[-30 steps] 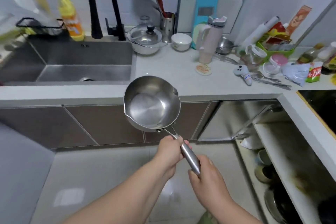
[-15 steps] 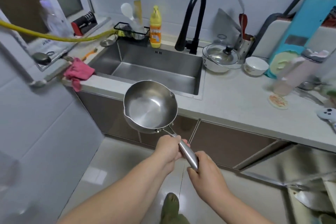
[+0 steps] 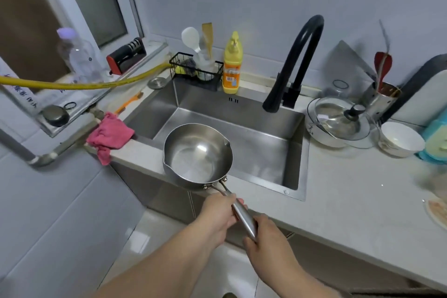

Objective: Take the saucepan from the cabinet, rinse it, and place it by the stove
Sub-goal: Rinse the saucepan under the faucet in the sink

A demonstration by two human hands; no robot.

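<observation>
1. We hold the saucepan (image 3: 197,155) by its handle with both hands. The left hand (image 3: 219,216) grips the handle close to the bowl, and the right hand (image 3: 266,237) grips its far end; the fingers of both are clenched round the metal.
2. Change over the last second: our view has swung from the open cabinet to the sink (image 3: 242,128). The cabinet is now out of frame. The grip on the handle is unchanged throughout.
3. Present position: the saucepan hangs in the air at the front left corner of the sink, its bowl partly over the basin and partly over the front edge of the desk (image 3: 362,189). It touches neither. It appears empty and dry.
4. The black faucet (image 3: 294,68) stands at the back right of the basin, well apart from the saucepan. No water is visible at its spout.
5. Task status, as we judge it: retrieval is complete; rinsing has not begun. The next step calls for carrying the bowl under the spout and freeing one hand for the faucet lever.
6. Caution: the lidded pot (image 3: 338,123) and white bowl (image 3: 401,138) sit just right of the sink; keep the saucepan away from them.
</observation>
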